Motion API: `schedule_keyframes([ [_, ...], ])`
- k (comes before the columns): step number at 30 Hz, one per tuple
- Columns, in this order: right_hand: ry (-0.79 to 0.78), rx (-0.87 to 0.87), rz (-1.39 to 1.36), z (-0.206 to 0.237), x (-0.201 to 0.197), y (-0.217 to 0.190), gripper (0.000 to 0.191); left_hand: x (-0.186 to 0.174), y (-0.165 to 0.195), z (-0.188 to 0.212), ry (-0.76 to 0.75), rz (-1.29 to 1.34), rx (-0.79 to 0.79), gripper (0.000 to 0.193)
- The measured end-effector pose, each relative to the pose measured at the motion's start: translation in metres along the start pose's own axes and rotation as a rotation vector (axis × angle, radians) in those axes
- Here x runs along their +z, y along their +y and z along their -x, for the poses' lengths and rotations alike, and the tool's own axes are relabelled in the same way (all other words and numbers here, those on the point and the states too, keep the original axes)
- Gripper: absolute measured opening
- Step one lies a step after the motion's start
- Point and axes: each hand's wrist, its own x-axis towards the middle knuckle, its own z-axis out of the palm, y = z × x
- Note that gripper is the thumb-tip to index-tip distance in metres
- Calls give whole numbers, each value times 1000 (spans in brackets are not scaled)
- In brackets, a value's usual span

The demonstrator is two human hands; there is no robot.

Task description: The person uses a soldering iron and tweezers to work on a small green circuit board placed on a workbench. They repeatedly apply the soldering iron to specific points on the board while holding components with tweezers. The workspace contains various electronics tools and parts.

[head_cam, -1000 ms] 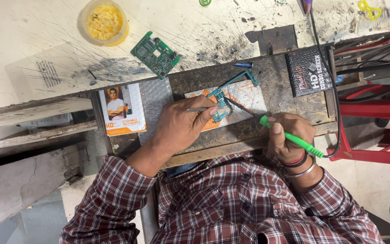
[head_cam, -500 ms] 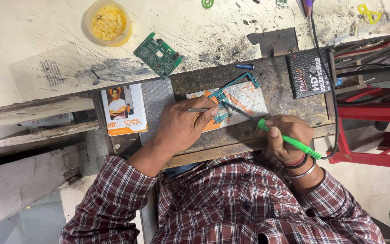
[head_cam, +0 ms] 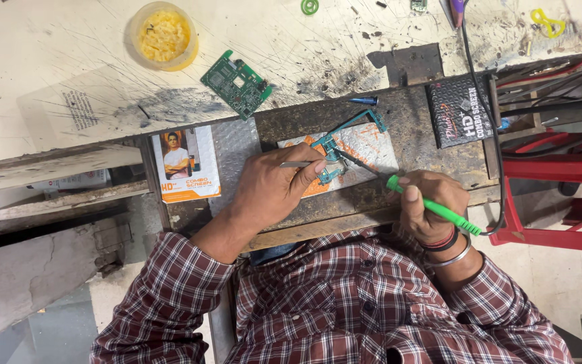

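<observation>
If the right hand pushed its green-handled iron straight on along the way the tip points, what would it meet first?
Probably the small teal circuit board on the orange-and-white pad: the iron in the right hand points up-left at it, by the tweezers in the left hand. Contact is unclear.

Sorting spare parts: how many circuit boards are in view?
2: a green circuit board lying loose on the white tabletop, and a teal board under the left hand's fingers. More may be hidden.

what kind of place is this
Most likely a small electronics or phone repair bench. The right hand holds a green-handled soldering iron to a teal circuit board, the left hand holds tweezers, and a spare green circuit board lies on the scarred worktop.
</observation>
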Motion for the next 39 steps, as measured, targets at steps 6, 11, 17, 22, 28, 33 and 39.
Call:
schedule_keyframes([
  [6,-16,-8,75,6,-5,-1,20,3,2,3,46,18,57,29],
  [11,-12,1,72,5,-5,0,20,5,1,0,13,-4,28,30],
  [17,-9,2,62,8,-4,-1,20,4,-1,4,27,-10,43,30],
  [22,-1,-23,100,9,-6,0,20,7,1,3,24,-19,43,30],
  [28,-6,-30,90,9,-5,-3,19,5,3,5,26,-1,36,30],
  [33,-4,-30,99,8,-6,-3,19,7,3,5,18,-4,26,30],
  [39,-16,-25,64,10,-6,-1,18,12,0,5,-25,-5,-22,32],
])
